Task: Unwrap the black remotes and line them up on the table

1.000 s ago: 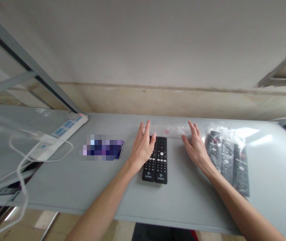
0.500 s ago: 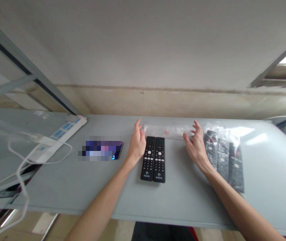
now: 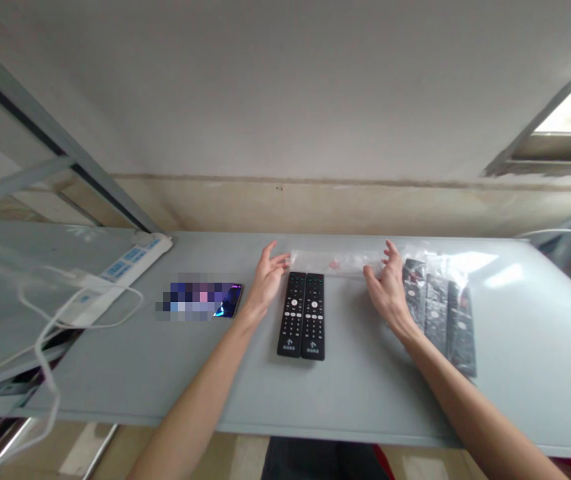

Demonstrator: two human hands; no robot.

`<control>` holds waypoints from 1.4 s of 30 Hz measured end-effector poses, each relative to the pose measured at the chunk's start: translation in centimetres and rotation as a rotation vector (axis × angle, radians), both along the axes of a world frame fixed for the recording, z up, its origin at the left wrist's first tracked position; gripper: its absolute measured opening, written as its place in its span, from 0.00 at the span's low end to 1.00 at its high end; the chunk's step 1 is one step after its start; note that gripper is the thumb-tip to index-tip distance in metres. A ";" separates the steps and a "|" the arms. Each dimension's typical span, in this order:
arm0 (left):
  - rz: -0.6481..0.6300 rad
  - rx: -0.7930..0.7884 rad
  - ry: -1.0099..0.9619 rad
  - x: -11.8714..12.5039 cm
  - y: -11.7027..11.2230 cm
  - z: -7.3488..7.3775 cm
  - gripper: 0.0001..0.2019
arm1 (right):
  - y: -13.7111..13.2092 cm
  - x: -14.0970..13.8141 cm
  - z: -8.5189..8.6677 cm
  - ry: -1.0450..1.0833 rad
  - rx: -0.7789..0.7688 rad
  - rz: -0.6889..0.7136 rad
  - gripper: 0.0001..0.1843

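Two black remote controls lie side by side on the grey table, a left remote (image 3: 292, 317) and a right remote (image 3: 314, 319). Behind them a clear plastic bag (image 3: 348, 262) with a small red mark stretches crosswise. My left hand (image 3: 268, 277) is at the bag's left end, fingers apart, its fingertips close to the plastic; contact is unclear. At the bag's other end is my right hand (image 3: 388, 283), thumb and fingers spread, gripping nothing. Just right of that hand lie several remotes in clear plastic bags (image 3: 436, 307), partly hidden by my right forearm.
A phone (image 3: 228, 300) with a lit, partly pixelated screen rests left of my left hand. Farther left are a white power strip (image 3: 130, 260) and white cables (image 3: 45, 360). A metal frame post (image 3: 100, 173) rises at the left, and a wall backs the table (image 3: 365, 393).
My left hand has opened wider and moved slightly left, away from the remotes. My right hand keeps nearly the same pose. The view has shifted a little; the remotes stay put on the table.
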State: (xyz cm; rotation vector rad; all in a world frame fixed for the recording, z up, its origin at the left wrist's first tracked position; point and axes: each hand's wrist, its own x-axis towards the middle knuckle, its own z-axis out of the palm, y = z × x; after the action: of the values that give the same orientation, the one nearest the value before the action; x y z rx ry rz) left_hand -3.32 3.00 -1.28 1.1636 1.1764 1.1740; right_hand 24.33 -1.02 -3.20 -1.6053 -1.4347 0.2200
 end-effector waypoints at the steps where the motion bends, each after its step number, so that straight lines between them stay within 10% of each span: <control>1: -0.016 -0.003 -0.002 0.1 0.0 0.0 0.37 | 0.0 0.0 -0.1 -0.002 0.007 0.006 0.41; 12: -0.028 0.075 0.211 0.8 -0.6 -0.1 0.33 | -1.0 -1.3 2.1 -0.103 0.117 -0.008 0.37; 19: -0.045 0.138 0.266 1.2 -0.9 0.0 0.34 | -3.5 -5.1 3.3 -0.088 -0.026 0.474 0.16; 42: 0.061 0.163 0.314 1.2 -1.4 -0.3 0.32 | -3.9 -6.7 1.7 -0.082 -0.109 0.708 0.24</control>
State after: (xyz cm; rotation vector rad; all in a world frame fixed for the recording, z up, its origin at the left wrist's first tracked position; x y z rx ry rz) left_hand -2.11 1.64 -1.53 1.4855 1.3778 1.1785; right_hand 17.68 -4.97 -1.54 -1.1362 -2.0427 0.6520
